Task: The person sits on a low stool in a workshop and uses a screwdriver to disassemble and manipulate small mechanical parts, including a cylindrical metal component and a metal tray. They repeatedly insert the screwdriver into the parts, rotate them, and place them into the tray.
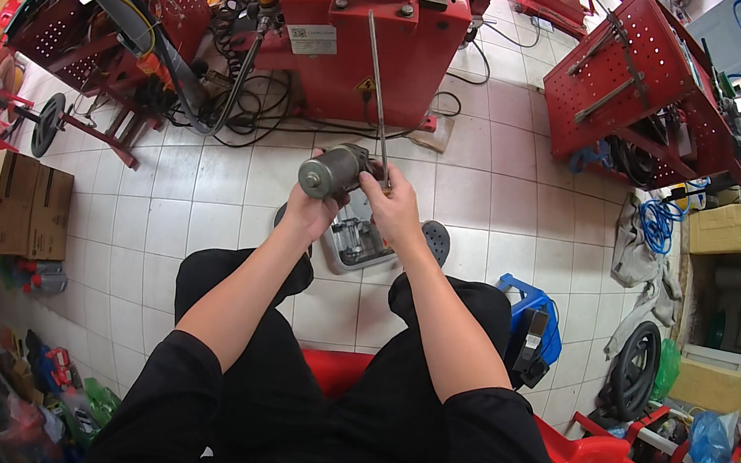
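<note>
- Far left: cardboard box point(23, 208) on tiled floor point(202, 195)
- Left hand point(308, 209) w/ fingers curled shut round grey cylindrical motor point(334, 170), held above knees, centre of view
- Right hand point(394, 204) just right of motor, fingers pinched on thin metal rod point(378, 97) running up & away
- Far centre: red machine point(364, 27)
- Near right: blue case point(530, 325), red stool point(586, 460)

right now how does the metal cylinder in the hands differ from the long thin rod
The grey metal cylinder is short and thick; the long thin rod is slender and far longer. The cylinder lies roughly sideways in the left hand, round end toward the camera; the rod stands nearly upright, rising from the right hand past the red machine. Both are bare grey metal, held above the tiled floor.
</note>
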Motion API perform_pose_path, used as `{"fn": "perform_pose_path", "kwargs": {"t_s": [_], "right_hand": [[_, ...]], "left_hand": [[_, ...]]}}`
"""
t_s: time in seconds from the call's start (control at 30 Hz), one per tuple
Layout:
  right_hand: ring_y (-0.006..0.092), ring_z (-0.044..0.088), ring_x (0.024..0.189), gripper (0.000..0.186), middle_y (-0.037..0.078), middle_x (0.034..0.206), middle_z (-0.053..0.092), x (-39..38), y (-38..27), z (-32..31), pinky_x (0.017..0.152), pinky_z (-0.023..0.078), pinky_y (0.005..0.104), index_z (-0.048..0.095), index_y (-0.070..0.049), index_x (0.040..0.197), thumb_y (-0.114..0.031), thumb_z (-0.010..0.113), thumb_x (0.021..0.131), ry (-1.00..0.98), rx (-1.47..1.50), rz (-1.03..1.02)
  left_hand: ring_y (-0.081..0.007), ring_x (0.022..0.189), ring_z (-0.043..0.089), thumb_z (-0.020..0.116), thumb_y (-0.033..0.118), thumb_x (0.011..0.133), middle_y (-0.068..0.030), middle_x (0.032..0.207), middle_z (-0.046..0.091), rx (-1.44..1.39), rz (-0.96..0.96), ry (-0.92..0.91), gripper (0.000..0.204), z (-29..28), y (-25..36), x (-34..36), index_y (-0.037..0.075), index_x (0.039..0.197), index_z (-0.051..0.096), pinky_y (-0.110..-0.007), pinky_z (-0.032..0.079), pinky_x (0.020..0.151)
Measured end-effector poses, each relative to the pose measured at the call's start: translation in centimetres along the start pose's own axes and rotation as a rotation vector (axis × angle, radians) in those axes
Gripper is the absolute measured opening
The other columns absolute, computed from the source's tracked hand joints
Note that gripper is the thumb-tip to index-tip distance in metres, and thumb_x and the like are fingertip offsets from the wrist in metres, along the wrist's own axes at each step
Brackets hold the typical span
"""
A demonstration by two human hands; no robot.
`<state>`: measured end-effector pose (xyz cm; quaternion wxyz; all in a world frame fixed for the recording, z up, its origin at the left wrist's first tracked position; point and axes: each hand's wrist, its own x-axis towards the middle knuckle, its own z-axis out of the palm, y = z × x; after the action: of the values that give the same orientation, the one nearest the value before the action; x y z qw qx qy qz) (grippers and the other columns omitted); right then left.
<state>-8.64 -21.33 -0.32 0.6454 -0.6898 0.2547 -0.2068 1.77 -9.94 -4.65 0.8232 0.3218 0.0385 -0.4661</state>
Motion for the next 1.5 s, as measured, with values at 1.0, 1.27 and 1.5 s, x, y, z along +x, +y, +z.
{"fn": "perform_pose_path", "kwargs": {"t_s": [1.0, 1.27, 1.5], "right_hand": [[0.0228, 0.052, 0.057, 0.026, 0.015, 0.064, 0.055, 0.0, 0.1, -0.1, 0.056, 0.041, 0.0353, 0.055, 0.002, 0.093, -0.024, 0.053, 0.09, 0.0, -0.218, 0.011], [0.0296, 0.055, 0.063, 0.026, 0.016, 0.067, 0.056, -0.1, -0.3, -0.1, 0.06, 0.042, 0.0383, 0.056, 0.001, 0.093, -0.024, 0.049, 0.092, 0.016, -0.246, 0.018], [0.0275, 0.051, 0.06, 0.028, 0.016, 0.064, 0.053, 0.1, 0.4, 0.0, 0.058, 0.04, 0.0374, 0.053, 0.001, 0.087, -0.025, 0.049, 0.093, 0.018, -0.154, 0.046]], "left_hand": [[-0.0207, 0.081, 0.056, 0.053, 0.033, 0.083, -0.006, 0.101, 0.061, 0.037, -0.161, 0.021, 0.032, -1.1, 0.8, 0.5, 0.015, 0.109, 0.057, -0.033, 0.043, 0.065], [-0.0181, 0.077, 0.053, 0.052, 0.033, 0.085, -0.0047, 0.098, 0.061, 0.036, -0.156, 0.051, 0.028, 0.6, 1.3, 0.1, 0.014, 0.105, 0.057, -0.03, 0.041, 0.062], [-0.0129, 0.082, 0.057, 0.052, 0.033, 0.091, 0.0041, 0.097, 0.061, 0.051, -0.144, 0.021, 0.02, -0.5, 1.2, 0.6, 0.025, 0.109, 0.054, -0.027, 0.037, 0.057]]}}
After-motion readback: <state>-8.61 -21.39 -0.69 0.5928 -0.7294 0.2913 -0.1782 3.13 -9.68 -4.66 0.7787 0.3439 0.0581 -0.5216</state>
